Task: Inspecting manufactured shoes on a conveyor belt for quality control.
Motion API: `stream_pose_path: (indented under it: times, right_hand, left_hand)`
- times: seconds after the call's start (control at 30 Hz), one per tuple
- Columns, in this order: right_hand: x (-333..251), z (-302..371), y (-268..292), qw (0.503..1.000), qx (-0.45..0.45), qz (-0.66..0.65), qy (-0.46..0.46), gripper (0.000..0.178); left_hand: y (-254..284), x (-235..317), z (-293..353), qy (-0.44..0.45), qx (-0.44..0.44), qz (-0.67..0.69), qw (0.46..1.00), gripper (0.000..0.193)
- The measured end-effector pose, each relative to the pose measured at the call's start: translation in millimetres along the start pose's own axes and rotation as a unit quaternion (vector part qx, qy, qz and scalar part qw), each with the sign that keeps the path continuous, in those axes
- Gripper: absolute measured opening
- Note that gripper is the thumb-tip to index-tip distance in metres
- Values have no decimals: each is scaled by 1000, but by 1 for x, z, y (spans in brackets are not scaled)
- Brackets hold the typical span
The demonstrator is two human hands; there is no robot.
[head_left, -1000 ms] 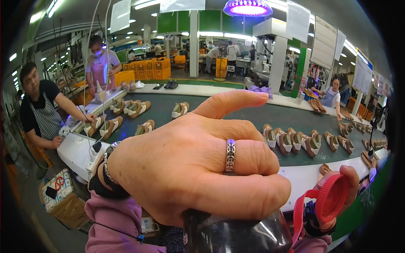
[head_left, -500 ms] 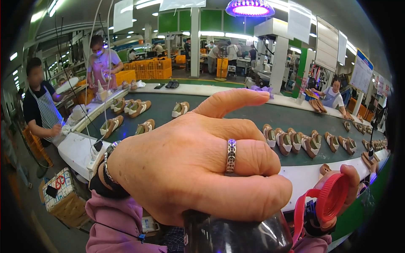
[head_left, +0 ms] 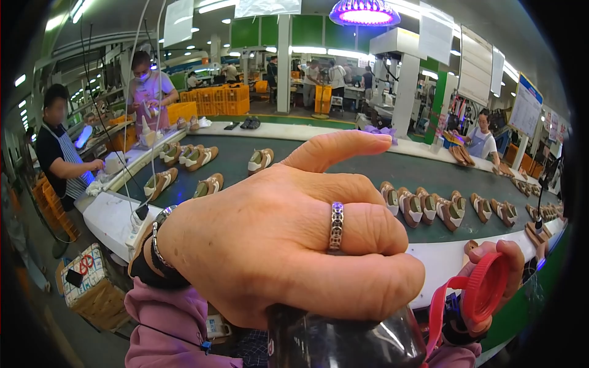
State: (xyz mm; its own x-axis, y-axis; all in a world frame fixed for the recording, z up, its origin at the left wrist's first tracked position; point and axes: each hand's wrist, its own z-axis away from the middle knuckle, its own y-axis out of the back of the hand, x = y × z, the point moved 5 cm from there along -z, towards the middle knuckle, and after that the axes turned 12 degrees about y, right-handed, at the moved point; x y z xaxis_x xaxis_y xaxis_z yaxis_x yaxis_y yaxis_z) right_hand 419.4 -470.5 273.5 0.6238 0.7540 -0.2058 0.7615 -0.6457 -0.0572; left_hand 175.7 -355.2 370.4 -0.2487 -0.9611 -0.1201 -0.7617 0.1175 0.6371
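My left hand (head_left: 288, 239) fills the middle of the view, its back toward me. Its curled fingers close over a dark, shiny bottle (head_left: 343, 343) at the lower edge, while one finger sticks out to the right. A patterned ring (head_left: 336, 226) and a silver bracelet are on this hand and wrist. At the lower right, my right hand (head_left: 508, 273) has its fingers round a round red lid (head_left: 488, 287). The lid stands open, its hollow side showing, and a red strap (head_left: 437, 313) runs from it down beside the bottle. The bottle's mouth is hidden.
Brown-and-white shoes (head_left: 451, 211) stand in groups on a dark green conveyor belt (head_left: 300, 190) with white borders. Co-workers work at the far left (head_left: 61, 153), behind the belt and at the far right. A purple-lit lamp (head_left: 365, 13) hangs above. A box (head_left: 98, 288) stands lower left.
My hands, the bottle and the lid keep nearly the same place. The shoes have shifted slightly left. At far left, a co-worker has turned and reaches toward a white object.
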Motion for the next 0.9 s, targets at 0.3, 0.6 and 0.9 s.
stream_pose_path:
  times: [0.3,0.6,0.9]
  right_hand:
    - [1,-1,3,1000,-2,1,-2,106]
    - [0,-4,4,998,-9,-49,-28,106]
    - [-1,-5,10,997,-20,-60,-38,104]
  left_hand:
    - [-2,1,-5,0,-12,-8,1000,9]
    - [-4,6,-12,7,-25,-11,1000,9]
    - [-8,9,-17,9,-23,-7,1000,9]
